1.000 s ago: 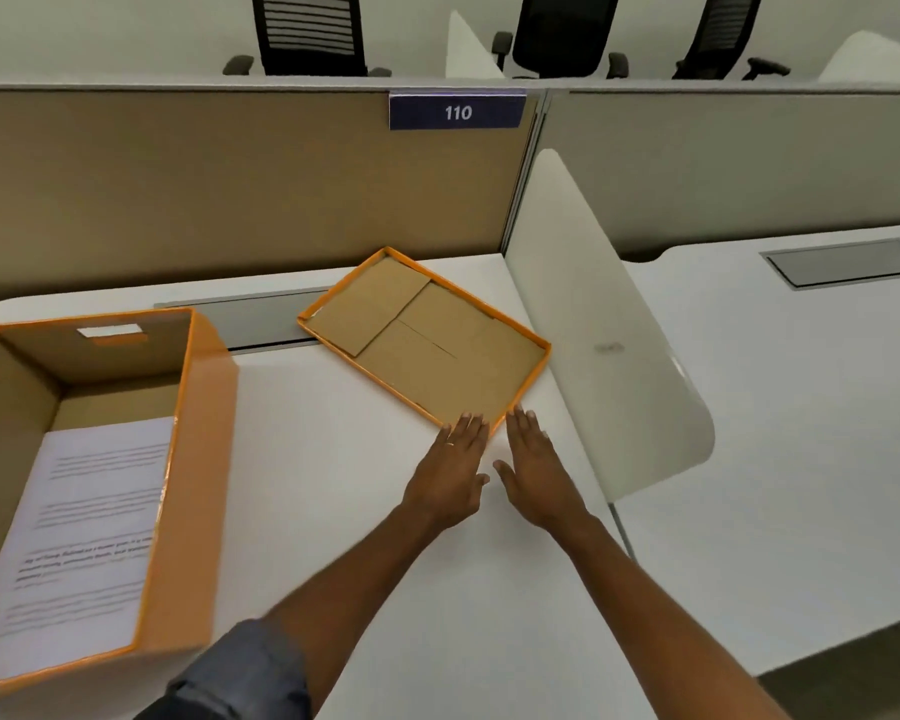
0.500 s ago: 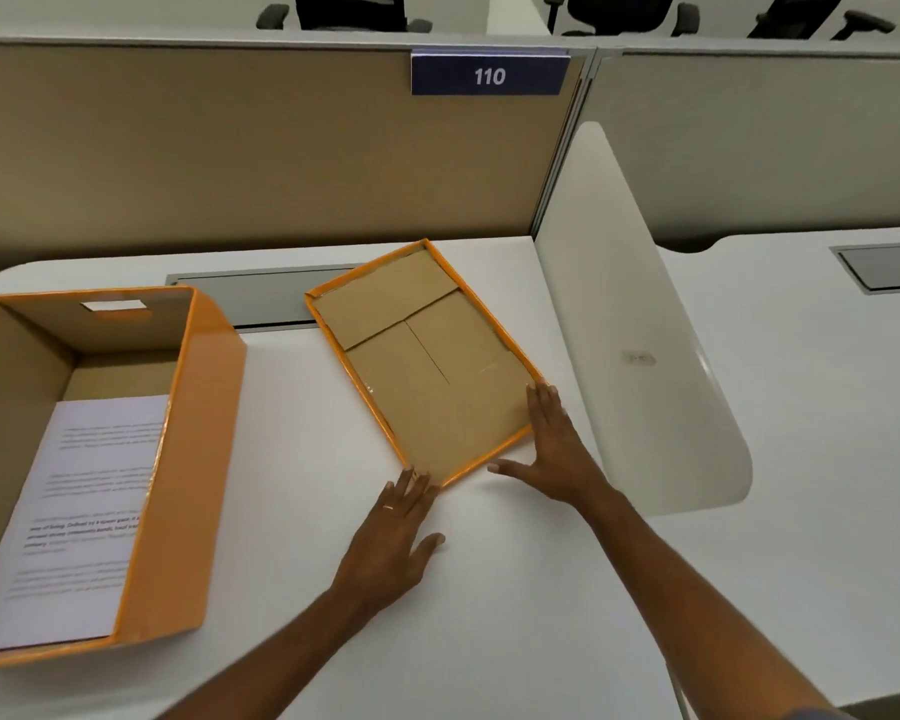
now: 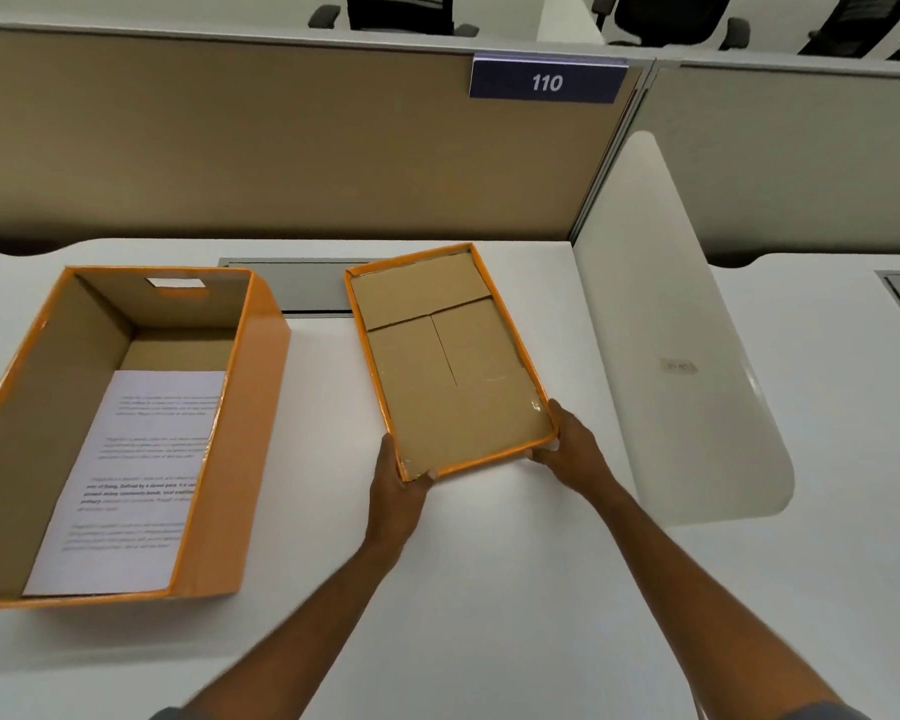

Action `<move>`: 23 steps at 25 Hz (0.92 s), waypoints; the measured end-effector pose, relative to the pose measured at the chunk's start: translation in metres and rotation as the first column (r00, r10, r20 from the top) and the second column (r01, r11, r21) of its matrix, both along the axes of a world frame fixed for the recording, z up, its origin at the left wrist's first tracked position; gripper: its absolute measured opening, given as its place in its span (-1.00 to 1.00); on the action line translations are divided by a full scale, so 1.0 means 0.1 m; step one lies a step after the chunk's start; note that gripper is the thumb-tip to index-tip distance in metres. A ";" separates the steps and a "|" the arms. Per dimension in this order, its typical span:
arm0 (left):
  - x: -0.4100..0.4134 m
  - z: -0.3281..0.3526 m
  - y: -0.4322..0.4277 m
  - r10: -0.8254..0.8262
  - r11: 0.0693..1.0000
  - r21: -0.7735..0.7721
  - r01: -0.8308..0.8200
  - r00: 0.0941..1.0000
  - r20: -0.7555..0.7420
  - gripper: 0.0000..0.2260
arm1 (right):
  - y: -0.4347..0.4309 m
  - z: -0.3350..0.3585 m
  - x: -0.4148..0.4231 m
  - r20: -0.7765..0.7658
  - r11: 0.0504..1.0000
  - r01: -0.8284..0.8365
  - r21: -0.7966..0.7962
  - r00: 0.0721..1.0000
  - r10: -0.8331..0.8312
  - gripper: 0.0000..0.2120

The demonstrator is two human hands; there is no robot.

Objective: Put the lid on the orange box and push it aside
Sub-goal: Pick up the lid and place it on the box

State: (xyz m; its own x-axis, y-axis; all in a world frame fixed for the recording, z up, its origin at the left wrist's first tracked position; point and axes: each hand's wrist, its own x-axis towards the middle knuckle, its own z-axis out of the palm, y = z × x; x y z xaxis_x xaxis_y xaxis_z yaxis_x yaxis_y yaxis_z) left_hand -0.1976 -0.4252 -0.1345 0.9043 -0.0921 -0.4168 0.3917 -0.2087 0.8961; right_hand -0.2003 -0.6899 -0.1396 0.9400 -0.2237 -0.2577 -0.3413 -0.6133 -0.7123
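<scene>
You're gripping the lid (image 3: pixel 448 361) with both hands at its near end. Your left hand (image 3: pixel 397 491) is closed on the near left corner, thumb showing on the front rim, fingers tucked under or behind the edge. Your right hand (image 3: pixel 572 449) is clamped on the near right corner, thumb at the front rim, fingers running along the right side. The lid is lying upside down, brown cardboard inside facing up, orange rim around it, long side pointing away from you and slightly angled to the left. Can't tell whether the near end is lifting off the desk (image 3: pixel 489 589) or still sitting flat. Its far end is lying over the grey strip (image 3: pixel 287 285) set in the desk.

The orange box (image 3: pixel 126 439) is sitting open on the desk to your left, apart from the lid with bare white desk between them. A printed sheet of paper (image 3: pixel 136 475) is lying flat on its bottom. A cut-out handle slot (image 3: pixel 175 283) is showing in its far wall.

A white divider panel (image 3: pixel 671 330) is standing just right of the lid, close to your right hand. A tan partition wall (image 3: pixel 281 148) is running behind the desk, with a dark sign (image 3: pixel 546 83) reading 110 on its top edge. Black office chairs (image 3: pixel 661 18) are showing beyond it.
</scene>
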 end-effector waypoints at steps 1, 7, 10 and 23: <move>-0.03 0.02 0.05 -0.012 1.000 0.026 0.011 0.999 0.036 -0.30 | 0.03 0.03 -0.02 0.007 1.000 -0.002 -0.004 1.000 0.002 -0.61; -0.15 0.15 0.39 0.080 0.996 0.018 -0.084 0.984 0.157 -0.35 | 0.27 0.26 -0.31 0.126 0.999 0.037 -0.011 0.991 -0.035 -0.52; -0.20 0.24 0.51 0.038 0.999 0.013 -0.041 0.981 0.190 -0.39 | 0.39 0.36 -0.49 0.096 0.996 0.087 -0.034 0.992 -0.084 -0.28; -0.55 1.09 1.69 -0.143 0.963 -0.149 0.227 0.889 0.435 -0.34 | 1.54 1.32 -1.39 0.196 0.585 0.238 0.775 0.789 -0.582 -0.75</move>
State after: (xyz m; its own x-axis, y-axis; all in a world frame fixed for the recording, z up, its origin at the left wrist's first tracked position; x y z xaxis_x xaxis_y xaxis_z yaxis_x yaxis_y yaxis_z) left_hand -0.2522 -0.2559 -0.0252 0.9488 -0.3137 0.0369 -0.0553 -0.0499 0.9972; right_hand -0.3392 -0.5356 -0.0073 0.8343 -0.5323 -0.1436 -0.0124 0.2423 -0.9701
